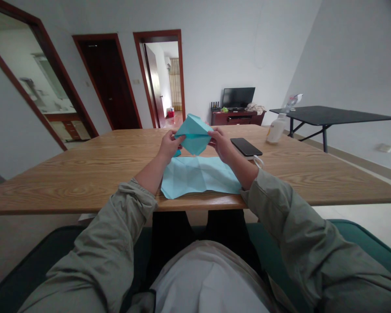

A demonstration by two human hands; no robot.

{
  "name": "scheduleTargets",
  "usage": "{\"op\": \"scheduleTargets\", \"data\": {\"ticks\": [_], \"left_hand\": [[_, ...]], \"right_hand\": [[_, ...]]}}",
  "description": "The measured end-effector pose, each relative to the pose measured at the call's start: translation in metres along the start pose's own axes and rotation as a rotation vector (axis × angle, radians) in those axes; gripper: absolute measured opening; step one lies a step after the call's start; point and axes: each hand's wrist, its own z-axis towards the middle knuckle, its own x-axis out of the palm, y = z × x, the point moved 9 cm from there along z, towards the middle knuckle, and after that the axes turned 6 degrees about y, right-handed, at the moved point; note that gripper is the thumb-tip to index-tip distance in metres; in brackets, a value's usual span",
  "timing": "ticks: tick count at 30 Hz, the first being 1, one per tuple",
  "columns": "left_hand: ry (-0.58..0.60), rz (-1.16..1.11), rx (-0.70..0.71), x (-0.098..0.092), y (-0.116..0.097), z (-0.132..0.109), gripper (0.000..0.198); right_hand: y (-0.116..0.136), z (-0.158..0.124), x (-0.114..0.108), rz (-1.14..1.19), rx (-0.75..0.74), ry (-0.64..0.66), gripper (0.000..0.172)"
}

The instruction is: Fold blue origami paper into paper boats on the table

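The left hand (170, 145) and right hand (220, 145) grip opposite sides of the folded blue paper (193, 134), pinching it evenly and steadily above the creased blue sheet (198, 178) on the desk (84, 174).

A black smartphone (246, 147) lies on the wooden table (84, 174), with a white bottle (275, 130) standing near its far edge. Beyond that table are a black television (238, 98) on a dark red cabinet (234, 117), a dark-topped table (332, 115) and a dark wooden door (109, 82).
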Motion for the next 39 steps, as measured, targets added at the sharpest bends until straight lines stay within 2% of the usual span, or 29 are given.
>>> {"op": "scheduleTargets", "data": {"ticks": [5, 12, 15, 19, 24, 30, 35, 39], "left_hand": [[-0.029, -0.019, -0.054, -0.003, 0.008, 0.002, 0.039], [0.141, -0.252, -0.001, 0.010, -0.006, -0.004, 0.041], [0.184, -0.291, 0.006, 0.011, -0.009, -0.006, 0.041], [0.195, -0.236, 0.040, 0.011, -0.007, -0.005, 0.040], [0.107, -0.098, 0.077, 0.004, -0.009, -0.003, 0.039], [0.011, 0.001, 0.123, -0.004, -0.012, -0.001, 0.038], [-0.041, 0.069, 0.164, -0.010, -0.010, 0.003, 0.036], [-0.059, 0.185, 0.220, -0.014, -0.014, 0.005, 0.031]], "right_hand": [[0.007, 0.000, -0.005, -0.145, -0.094, -0.060, 0.042], [0.002, 0.006, -0.018, -0.171, -0.099, -0.103, 0.043], [-0.002, 0.007, -0.015, -0.112, -0.055, -0.060, 0.042], [-0.008, 0.003, -0.006, 0.017, 0.081, 0.026, 0.040], [-0.005, 0.001, -0.003, 0.040, 0.084, 0.038, 0.044], [-0.004, 0.003, -0.016, -0.074, 0.030, -0.073, 0.048], [-0.001, 0.004, -0.015, -0.077, 0.010, -0.047, 0.041], [-0.002, 0.003, -0.013, -0.028, 0.049, -0.032, 0.043]]}}
